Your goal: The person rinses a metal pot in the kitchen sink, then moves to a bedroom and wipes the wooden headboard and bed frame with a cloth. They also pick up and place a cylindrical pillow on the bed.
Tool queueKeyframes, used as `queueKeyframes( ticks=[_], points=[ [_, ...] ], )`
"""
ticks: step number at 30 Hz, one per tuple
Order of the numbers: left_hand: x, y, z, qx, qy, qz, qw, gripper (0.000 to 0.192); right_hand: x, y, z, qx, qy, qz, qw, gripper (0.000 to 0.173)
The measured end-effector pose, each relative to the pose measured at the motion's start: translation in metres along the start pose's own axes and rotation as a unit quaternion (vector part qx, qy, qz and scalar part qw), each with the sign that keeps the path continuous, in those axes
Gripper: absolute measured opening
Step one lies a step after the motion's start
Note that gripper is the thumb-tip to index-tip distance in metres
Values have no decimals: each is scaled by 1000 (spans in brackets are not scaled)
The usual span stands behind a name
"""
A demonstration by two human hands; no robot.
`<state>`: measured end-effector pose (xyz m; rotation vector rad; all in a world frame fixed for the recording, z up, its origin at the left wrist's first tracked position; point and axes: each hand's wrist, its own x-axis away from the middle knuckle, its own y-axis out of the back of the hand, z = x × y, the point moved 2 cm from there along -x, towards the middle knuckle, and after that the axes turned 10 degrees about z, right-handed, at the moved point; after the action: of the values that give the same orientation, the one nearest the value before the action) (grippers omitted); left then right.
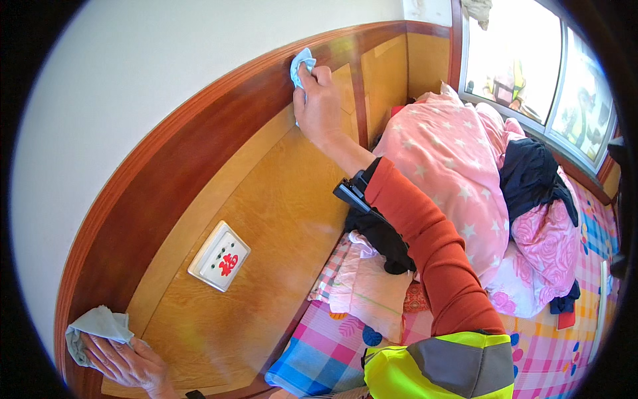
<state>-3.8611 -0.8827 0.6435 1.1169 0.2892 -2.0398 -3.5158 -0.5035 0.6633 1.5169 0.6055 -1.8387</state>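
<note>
My right hand (319, 104) is raised at the upper middle and presses a light blue cloth (302, 64) against the dark wood band (209, 144) near the top of the wall panelling. At the lower left, my left hand (124, 361) lies against the same band, its fingers over a grey-blue cloth (99, 329). Between the hands, a white wall socket plate (220, 255) with a red character sticker is set in the lighter wood panel (259, 219). A black device is strapped to my right wrist.
Right of the panelling lies a bed with a checked sheet (324, 344), a pink star-patterned blanket (443, 149) in a heap, dark clothing (531, 172) and a folded pale cloth (369, 294). A sliding window (560, 75) is at the upper right; people in reflective vests show through it.
</note>
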Motion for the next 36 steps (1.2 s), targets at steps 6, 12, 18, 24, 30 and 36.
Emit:
queueKeyframes(
  ticks=[6,12,18,24,30,36],
  points=[
    [-2,-1,2,22,-14,-25,999,43,0,-3,-4,44,56,-49,996,34],
    [-11,-2,-14,50,79,7,996,36,7,-7,2,69,25,-39,997,22],
    [-58,8,-57,145,60,10,988,28,15,-15,44,100,-24,-78,992,35],
    [-29,10,-29,133,86,20,987,26,29,-14,92,15,40,-81,996,37],
    [48,19,49,51,199,77,976,46,28,-13,97,44,74,-104,991,34],
    [55,9,50,70,256,-8,964,41,33,-21,94,36,39,-118,992,36]
  ],
)
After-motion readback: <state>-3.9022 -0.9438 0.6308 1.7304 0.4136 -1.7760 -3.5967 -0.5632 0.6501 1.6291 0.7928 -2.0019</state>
